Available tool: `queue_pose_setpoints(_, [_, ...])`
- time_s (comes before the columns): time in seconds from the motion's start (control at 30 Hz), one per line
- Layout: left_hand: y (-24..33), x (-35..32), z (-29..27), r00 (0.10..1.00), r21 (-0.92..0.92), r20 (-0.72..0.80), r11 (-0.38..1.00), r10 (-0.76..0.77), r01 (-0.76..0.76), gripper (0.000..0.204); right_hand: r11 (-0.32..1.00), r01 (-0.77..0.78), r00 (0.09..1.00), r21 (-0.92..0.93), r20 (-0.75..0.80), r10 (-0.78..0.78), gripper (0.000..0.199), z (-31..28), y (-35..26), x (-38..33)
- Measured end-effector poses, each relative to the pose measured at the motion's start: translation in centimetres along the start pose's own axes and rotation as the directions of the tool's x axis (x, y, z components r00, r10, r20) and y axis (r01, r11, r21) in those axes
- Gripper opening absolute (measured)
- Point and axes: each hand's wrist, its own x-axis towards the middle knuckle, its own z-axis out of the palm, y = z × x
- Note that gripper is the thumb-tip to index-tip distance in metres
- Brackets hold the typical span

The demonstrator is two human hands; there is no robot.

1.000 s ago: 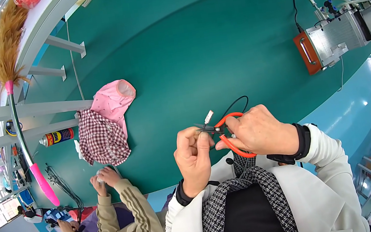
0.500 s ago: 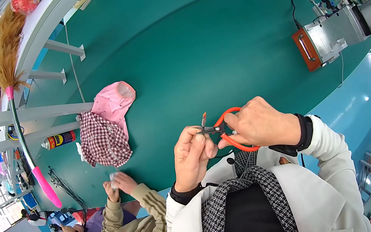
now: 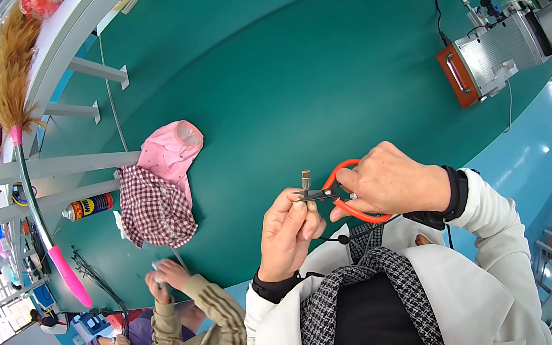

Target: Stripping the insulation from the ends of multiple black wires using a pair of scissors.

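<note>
1 fisheye view from the wearer's head, facing steeply down, left hand (image 3: 284, 235) and right hand (image 3: 390, 183) close to it, green surface (image 3: 320, 86) farther off

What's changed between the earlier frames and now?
The connector turned from leaning right to roughly upright above the left hand. The black cable loop beyond the orange-handled scissors dropped out of sight. Neither hand let go or took hold of anything new: left hand on the connector, right hand in the scissors' handles. Pink-and-checked cloth and spray can stayed put.
</note>
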Motion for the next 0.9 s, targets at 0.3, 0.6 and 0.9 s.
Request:
queue_pose_setpoints(0.3, [0.2,0.1,0.5,0.995,0.261,-0.057,0.963,0.08,-0.063,0.022,1.0,-0.012,0.999,0.026,0.036,0.011,0.055,-0.2,0.0,0.2])
queue_pose_setpoints(0.6, [0.5,0.6,-0.7,0.983,-0.127,0.143,0.983,-0.115,0.133,0.026,0.996,0.0,0.997,0.093,0.079,-0.007,0.055,-0.7,0.2,0.8])
queue_pose_setpoints(0.9, [0.5,0.8,-1.1,0.981,-0.264,0.118,0.948,-0.152,0.179,0.027,0.993,0.039,0.999,0.11,0.022,-0.041,0.052,-0.6,1.2,0.8])
